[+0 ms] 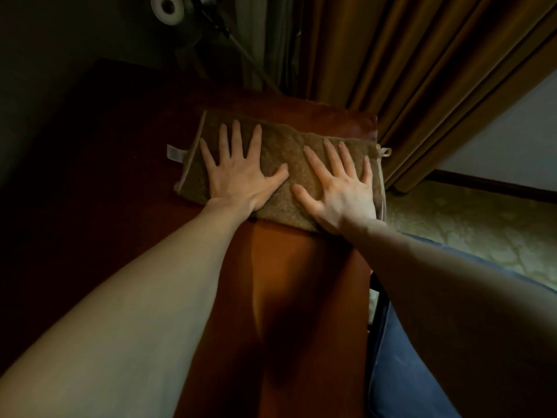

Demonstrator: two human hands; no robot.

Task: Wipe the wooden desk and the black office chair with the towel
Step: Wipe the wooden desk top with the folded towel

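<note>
Both hands, left hand (238, 179) and right hand (340, 194), fingers splayed flat on towel (280, 152) (folded); desk (301, 267) left side lost in shadow.

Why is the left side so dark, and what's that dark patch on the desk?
Head view: light sits on the right, the desk is shadowed on its left; the dark patch in the middle looks like a shadow; left hand, right hand and towel are sharp.

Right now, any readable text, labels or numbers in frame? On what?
None readable.
White tag on the left edge of the towel: too small and blurred to read.
The desk and curtain show no marks.
</note>
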